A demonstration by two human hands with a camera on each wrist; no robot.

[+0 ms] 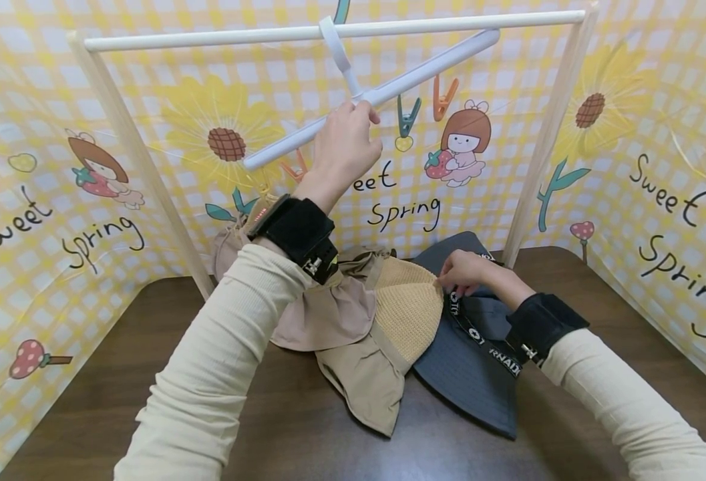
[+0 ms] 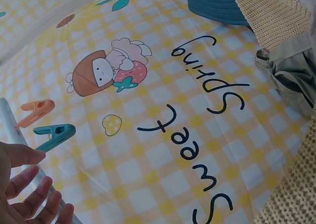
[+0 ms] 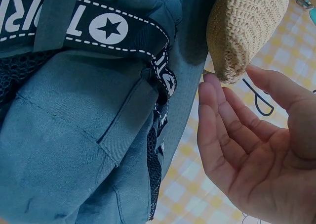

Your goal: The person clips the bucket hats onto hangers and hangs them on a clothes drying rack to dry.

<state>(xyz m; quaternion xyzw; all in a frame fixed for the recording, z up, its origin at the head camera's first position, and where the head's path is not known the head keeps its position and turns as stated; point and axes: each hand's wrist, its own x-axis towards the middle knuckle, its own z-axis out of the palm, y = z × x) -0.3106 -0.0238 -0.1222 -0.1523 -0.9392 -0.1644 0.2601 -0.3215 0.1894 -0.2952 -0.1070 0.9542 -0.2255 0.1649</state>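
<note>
In the head view my left hand [image 1: 346, 143] is at the middle of a pale hanger [image 1: 437, 63], just below its hook. In the left wrist view its loosely bent fingers [image 2: 29, 192] overlap the bar. The hanger hooks over a rod and slants, its left end low. Teal and orange clips [image 1: 409, 117] [image 1: 443, 99] hang along its right half. My right hand [image 1: 473, 270] pinches the crown of a beige woven sun hat [image 1: 409, 307] with thumb and fingertips. A dark blue-grey hat [image 1: 467, 374] with a lettered black band lies beside that hand.
A wooden rack [image 1: 142, 167] with a white rod [image 1: 208, 40] stands at the back of a brown table [image 1: 256, 427]. A dusty-pink hat brim [image 1: 328, 314] lies left of the woven crown. Yellow checked cloth [image 1: 16, 280] lines the back and sides.
</note>
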